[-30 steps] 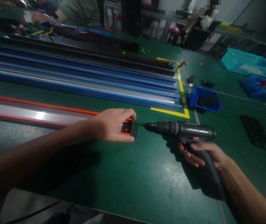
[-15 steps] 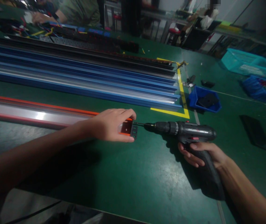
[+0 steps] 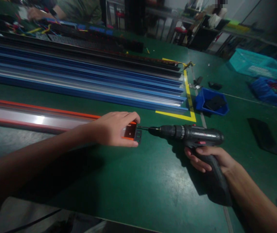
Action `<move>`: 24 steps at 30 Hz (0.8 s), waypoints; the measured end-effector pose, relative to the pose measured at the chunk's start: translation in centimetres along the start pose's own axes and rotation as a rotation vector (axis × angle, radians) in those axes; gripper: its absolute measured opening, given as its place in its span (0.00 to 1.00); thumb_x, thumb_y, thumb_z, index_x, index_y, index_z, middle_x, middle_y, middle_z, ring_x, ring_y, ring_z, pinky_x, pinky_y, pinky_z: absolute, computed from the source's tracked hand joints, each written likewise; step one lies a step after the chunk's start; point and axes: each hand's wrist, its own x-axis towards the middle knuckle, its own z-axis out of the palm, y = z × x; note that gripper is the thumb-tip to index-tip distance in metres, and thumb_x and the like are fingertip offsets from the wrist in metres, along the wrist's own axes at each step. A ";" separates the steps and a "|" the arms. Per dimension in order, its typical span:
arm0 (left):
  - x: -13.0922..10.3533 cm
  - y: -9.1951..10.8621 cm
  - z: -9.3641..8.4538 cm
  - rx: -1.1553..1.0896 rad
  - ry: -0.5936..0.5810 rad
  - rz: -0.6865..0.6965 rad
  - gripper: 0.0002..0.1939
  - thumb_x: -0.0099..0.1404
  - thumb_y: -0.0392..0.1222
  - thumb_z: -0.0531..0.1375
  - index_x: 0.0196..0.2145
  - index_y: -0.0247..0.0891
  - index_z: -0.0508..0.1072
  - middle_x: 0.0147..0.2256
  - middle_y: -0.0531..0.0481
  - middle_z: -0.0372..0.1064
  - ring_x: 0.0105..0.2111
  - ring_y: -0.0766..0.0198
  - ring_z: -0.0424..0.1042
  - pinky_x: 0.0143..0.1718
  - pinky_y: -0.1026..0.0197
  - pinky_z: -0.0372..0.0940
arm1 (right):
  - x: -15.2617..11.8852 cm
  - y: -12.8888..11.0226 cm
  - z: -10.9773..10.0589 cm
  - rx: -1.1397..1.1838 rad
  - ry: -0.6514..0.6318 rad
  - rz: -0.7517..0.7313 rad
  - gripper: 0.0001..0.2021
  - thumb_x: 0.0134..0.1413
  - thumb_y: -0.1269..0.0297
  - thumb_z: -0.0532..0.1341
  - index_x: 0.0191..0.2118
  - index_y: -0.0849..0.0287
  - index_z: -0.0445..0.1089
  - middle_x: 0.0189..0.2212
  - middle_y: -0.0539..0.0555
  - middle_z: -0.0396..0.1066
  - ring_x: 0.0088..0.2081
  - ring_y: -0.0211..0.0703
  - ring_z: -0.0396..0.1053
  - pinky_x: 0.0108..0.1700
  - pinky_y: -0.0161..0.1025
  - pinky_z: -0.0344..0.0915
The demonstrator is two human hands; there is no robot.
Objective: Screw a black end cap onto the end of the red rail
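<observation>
I am judging the work as partway along: the black end cap [image 3: 138, 137] is sitting at the right end of the orange-edged channel [image 3: 46, 120], but the bit [image 3: 143, 127] is pointing at its far corner, which is looking unfinished to me. My left hand [image 3: 113, 129] is grasping the channel end, the cap lying at the tips of its fingers [image 3: 134, 116] and thumb, while my right hand [image 3: 226, 159] is clenching its fingers around the power drill [image 3: 204, 135] farther right.

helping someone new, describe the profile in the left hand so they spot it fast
On the green table, find the long blue profiles. Nearer the camera lies one profile, its end in the left hand. Orange edges set it apart.
</observation>
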 end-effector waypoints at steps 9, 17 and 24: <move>0.1 -0.2 0.1 0.002 0.001 0.005 0.32 0.65 0.69 0.64 0.55 0.44 0.67 0.50 0.46 0.77 0.49 0.49 0.78 0.48 0.55 0.63 | -0.1 0.0 -0.3 -0.009 0.019 0.031 0.12 0.63 0.62 0.71 0.45 0.67 0.82 0.29 0.53 0.75 0.17 0.28 0.63 0.26 0.30 0.72; 0.1 0.1 -0.1 -0.008 -0.009 -0.011 0.32 0.65 0.67 0.65 0.55 0.44 0.67 0.50 0.45 0.77 0.49 0.48 0.77 0.49 0.53 0.63 | -0.1 -0.2 -0.2 -0.030 0.022 0.024 0.12 0.64 0.61 0.71 0.44 0.66 0.82 0.29 0.52 0.75 0.17 0.27 0.61 0.26 0.30 0.71; 0.1 0.1 0.0 -0.014 -0.012 -0.015 0.31 0.65 0.67 0.65 0.55 0.43 0.67 0.50 0.45 0.77 0.49 0.48 0.77 0.48 0.53 0.63 | -0.1 -0.2 -0.2 -0.021 0.011 0.034 0.11 0.64 0.61 0.70 0.44 0.65 0.83 0.29 0.51 0.75 0.17 0.27 0.61 0.26 0.29 0.72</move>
